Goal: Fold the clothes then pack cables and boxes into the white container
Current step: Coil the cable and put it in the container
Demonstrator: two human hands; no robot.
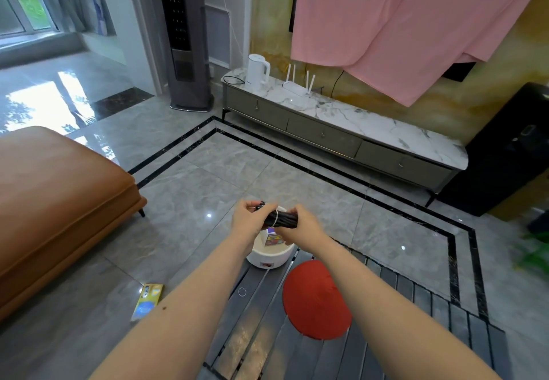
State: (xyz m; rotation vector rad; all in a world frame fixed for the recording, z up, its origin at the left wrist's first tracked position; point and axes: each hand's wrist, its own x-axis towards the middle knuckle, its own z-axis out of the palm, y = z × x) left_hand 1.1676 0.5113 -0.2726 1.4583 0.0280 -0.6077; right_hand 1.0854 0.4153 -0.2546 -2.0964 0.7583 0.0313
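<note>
Both hands are gripping a black coiled cable bundle [280,219] w/ white tie: your left hand [251,217] & right hand [303,225] are curling round its ends, above the round white plastic container [269,256].

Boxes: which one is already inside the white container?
The colourful box standing in the white container, below both hands; the yellow box lies on the floor.

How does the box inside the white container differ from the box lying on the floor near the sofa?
The box in the white container stands upright, partly hidden behind the hands; the yellow box on the floor lies flat and fully in view. The first shows a white face with a multicoloured patch; the second is mostly yellow with a blue patch. The first is already packed; the second is not. Both are small printed cartons.
</note>
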